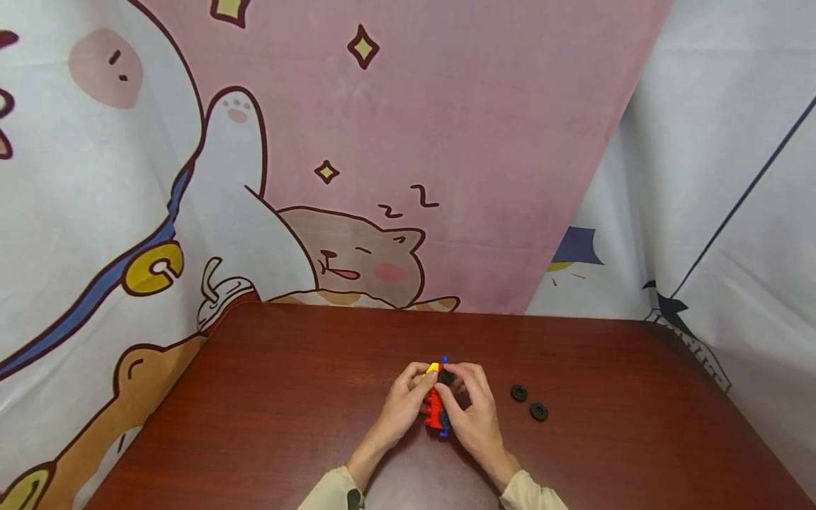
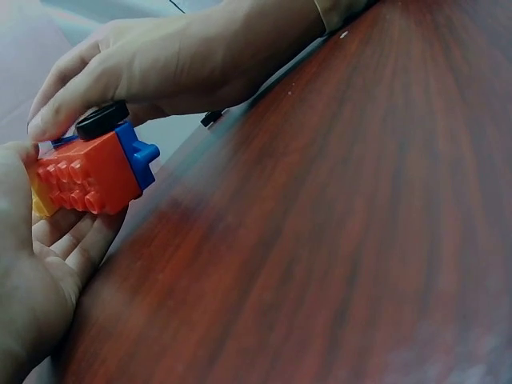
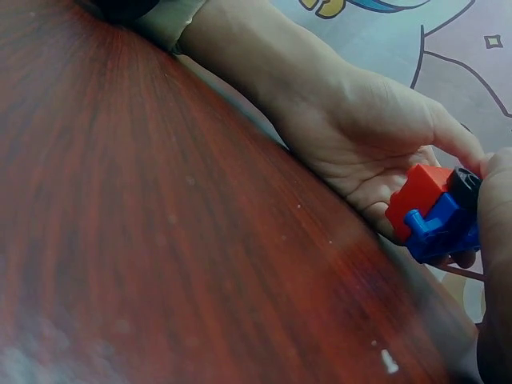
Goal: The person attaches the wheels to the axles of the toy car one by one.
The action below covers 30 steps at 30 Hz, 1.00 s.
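Note:
A toy block car is held between both hands above the table. It has a red studded body, a blue base and a yellow piece at its far end. My left hand grips the yellow end, thumb on one side and fingers underneath. With thumb and index finger, my right hand pinches a black wheel against the blue-base side. Another black wheel sits on that side at the near end. Fingers partly cover the car's far end.
Two loose black wheels lie on the dark red wooden table, to the right of my right hand. A printed cloth with cartoon animals hangs behind the table and along its sides.

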### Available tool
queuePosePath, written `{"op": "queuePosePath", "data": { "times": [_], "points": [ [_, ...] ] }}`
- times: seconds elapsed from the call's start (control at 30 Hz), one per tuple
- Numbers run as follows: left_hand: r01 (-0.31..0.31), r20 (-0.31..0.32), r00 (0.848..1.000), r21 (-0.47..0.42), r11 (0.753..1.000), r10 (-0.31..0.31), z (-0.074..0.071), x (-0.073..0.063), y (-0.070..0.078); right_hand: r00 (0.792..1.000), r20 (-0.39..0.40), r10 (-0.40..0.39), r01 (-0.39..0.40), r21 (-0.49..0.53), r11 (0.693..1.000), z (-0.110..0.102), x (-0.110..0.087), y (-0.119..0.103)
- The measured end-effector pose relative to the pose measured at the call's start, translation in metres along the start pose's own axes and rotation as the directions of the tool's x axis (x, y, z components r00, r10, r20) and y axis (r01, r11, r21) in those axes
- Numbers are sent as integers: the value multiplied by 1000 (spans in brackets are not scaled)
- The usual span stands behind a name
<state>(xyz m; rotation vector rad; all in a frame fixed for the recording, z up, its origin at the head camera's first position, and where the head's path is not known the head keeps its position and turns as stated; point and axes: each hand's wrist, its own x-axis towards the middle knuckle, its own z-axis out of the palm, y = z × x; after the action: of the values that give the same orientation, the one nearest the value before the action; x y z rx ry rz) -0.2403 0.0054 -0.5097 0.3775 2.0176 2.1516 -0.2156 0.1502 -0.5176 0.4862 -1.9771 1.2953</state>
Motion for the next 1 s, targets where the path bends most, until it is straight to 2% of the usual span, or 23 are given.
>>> {"op": "queuePosePath", "data": {
  "times": [0.17, 0.37, 0.63, 1.0],
  "points": [
    [-8, -2, 1000, 8, 1000, 8, 0, 0, -1, 998, -15, 63, -63, -12, 998, -2, 0, -1],
    [-6, -13, 1000, 8, 1000, 7, 1, -1, 0, 993, 23, 113, -113, -14, 993, -3, 0, 0],
    [-15, -24, 1000, 28, 1000, 15, 1, -3, 2, 996, 47, 81, -80, -11, 997, -1, -1, 3],
    [7, 8, 1000, 15, 1000, -7, 0, -3, 2, 997, 82, 1, -4, 38, 999, -1, -2, 1]
  ]
}}
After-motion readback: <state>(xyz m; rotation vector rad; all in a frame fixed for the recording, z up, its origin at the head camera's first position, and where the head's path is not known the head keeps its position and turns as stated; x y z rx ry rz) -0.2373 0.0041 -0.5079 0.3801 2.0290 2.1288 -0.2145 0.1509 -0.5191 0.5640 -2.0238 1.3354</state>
